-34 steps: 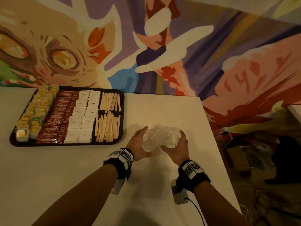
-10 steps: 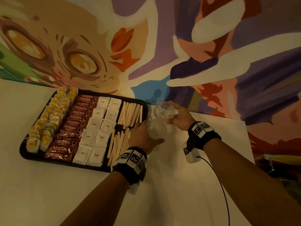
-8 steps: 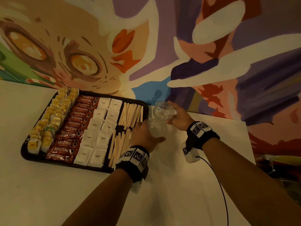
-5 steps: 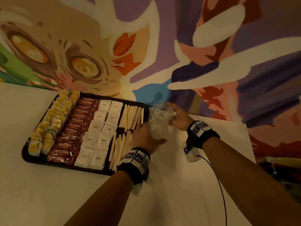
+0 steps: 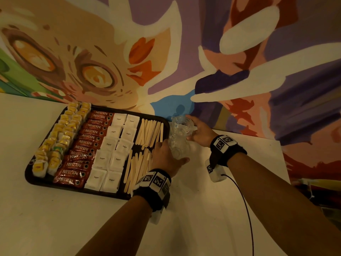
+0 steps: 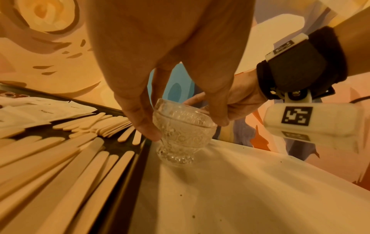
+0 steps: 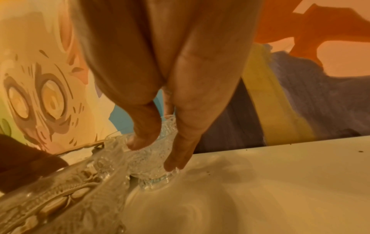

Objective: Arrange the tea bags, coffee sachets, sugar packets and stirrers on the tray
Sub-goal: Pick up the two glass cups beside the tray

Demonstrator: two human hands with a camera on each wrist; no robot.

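Your left hand (image 5: 164,156) curls its fingers (image 6: 140,125) round the near glass cup (image 5: 178,146), which stands on the counter (image 5: 203,209) just beside the tray (image 5: 36,183), at its three o'clock edge. Your right hand (image 5: 200,133) grips the far glass cup (image 5: 181,124) at twelve o'clock of the first. Tea bags (image 5: 60,137), coffee sachets (image 5: 86,143), sugar packets (image 5: 114,150) and stirrers (image 5: 149,133) lie in rows on the tray.

near glass (image 5: 177,146): partly behind left hand (image 5: 164,157) | tray (image 5: 29,174) right edge: hidden by left wrist | far glass (image 7: 152,159): blurred, fingers (image 7: 144,126) cover rim
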